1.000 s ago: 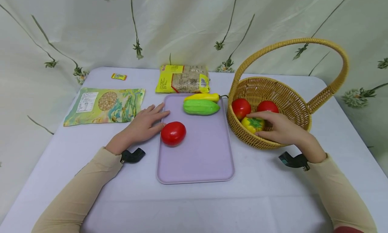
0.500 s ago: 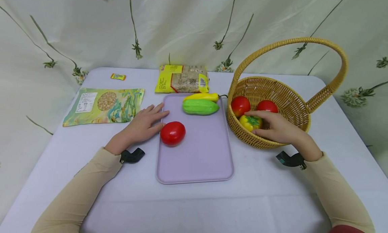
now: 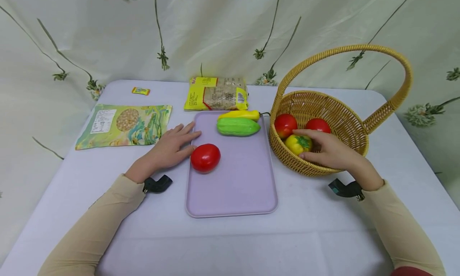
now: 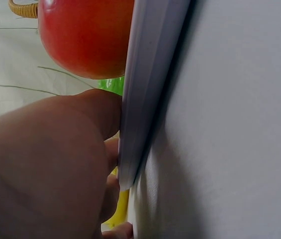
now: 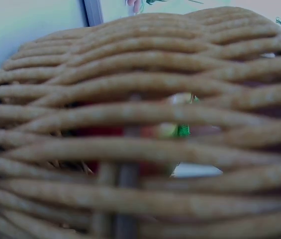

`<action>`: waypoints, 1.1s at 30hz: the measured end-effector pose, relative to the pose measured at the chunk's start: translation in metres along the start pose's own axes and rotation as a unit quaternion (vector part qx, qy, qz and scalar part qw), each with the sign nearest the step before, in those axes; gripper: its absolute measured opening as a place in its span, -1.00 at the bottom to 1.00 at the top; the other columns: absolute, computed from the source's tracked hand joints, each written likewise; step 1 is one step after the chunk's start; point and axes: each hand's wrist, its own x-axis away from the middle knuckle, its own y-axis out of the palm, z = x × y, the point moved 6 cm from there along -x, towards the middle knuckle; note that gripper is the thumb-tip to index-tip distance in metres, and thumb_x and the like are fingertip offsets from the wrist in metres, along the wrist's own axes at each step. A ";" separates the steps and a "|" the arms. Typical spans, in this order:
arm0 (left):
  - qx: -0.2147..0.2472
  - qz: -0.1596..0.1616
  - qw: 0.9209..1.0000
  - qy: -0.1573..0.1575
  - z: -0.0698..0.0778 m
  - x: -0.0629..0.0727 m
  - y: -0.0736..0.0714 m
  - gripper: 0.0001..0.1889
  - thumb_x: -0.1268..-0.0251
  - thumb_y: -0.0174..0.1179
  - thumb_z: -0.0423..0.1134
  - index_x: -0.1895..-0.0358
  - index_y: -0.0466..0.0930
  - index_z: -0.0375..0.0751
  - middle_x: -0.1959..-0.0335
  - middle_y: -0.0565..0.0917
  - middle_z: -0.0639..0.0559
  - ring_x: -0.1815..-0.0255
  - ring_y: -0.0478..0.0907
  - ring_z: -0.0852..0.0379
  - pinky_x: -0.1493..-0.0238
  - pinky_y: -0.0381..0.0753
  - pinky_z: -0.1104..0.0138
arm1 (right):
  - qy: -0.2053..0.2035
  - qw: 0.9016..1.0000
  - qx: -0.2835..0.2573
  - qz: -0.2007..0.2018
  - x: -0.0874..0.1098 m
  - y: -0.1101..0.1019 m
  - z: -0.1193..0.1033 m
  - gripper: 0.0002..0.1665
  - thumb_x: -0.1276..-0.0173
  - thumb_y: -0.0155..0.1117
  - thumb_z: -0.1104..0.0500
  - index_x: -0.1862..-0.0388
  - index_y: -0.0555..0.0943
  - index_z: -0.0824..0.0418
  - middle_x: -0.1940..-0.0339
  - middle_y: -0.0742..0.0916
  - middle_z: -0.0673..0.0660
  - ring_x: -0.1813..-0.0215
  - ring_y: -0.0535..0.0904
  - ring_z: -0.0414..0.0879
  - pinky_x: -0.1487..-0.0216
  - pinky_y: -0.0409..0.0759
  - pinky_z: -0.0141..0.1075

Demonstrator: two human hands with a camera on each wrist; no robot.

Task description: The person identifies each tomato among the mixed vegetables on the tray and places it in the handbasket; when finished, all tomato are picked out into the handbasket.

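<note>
Right grip (image 3: pixel 332 152) holding one yellow pepper (image 3: pixel 297 143) beside two basket tomatoes, left grip (image 3: pixel 171 146) flat against one tray (image 3: pixel 233 188)

Beige sleeves (image 3: pixel 90 232), black wrist mounts (image 3: pixel 157 184)

Three red tomatoes (image 3: pixel 205 157) — one yellow tomato (image 3: pixel 297 143), one cucumber (image 3: pixel 238 126), one yellow pepper (image 3: pixel 240 115), two packets (image 3: pixel 123 125).
</note>
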 end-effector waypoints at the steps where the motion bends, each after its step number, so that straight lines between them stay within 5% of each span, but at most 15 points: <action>1: 0.001 0.000 1.000 0.000 0.000 0.000 0.000 -0.39 -0.48 0.10 -0.07 -0.55 0.32 -0.04 -0.68 0.08 -0.18 -0.65 -0.08 -0.47 -0.58 -0.09 -0.38 | 0.004 1.000 -0.003 0.001 0.000 -0.001 0.001 -0.28 -0.37 0.41 0.14 -0.48 0.43 0.20 -0.29 0.63 0.30 -0.17 0.56 0.17 -0.20 0.62 0.18; 16: 0.004 -0.004 1.000 -0.006 0.001 0.000 -0.001 -0.39 -0.48 0.09 -0.07 -0.56 0.31 -0.03 -0.69 0.07 -0.18 -0.66 -0.09 -0.46 -0.58 -0.12 -0.38 | 0.042 0.999 0.002 0.000 0.000 -0.003 0.006 -0.32 -0.43 0.36 0.04 -0.46 0.46 0.18 -0.29 0.62 0.32 -0.20 0.54 0.20 -0.24 0.59 0.24; 33: 0.002 0.001 1.000 -0.001 0.002 0.002 -0.001 -0.39 -0.48 0.10 -0.08 -0.55 0.32 -0.06 -0.68 0.08 -0.19 -0.66 -0.08 -0.45 -0.58 -0.10 -0.38 | 0.022 1.000 0.010 0.011 0.002 -0.005 0.002 -0.32 -0.41 0.37 0.04 -0.45 0.47 0.20 -0.31 0.64 0.31 -0.19 0.58 0.21 -0.22 0.61 0.25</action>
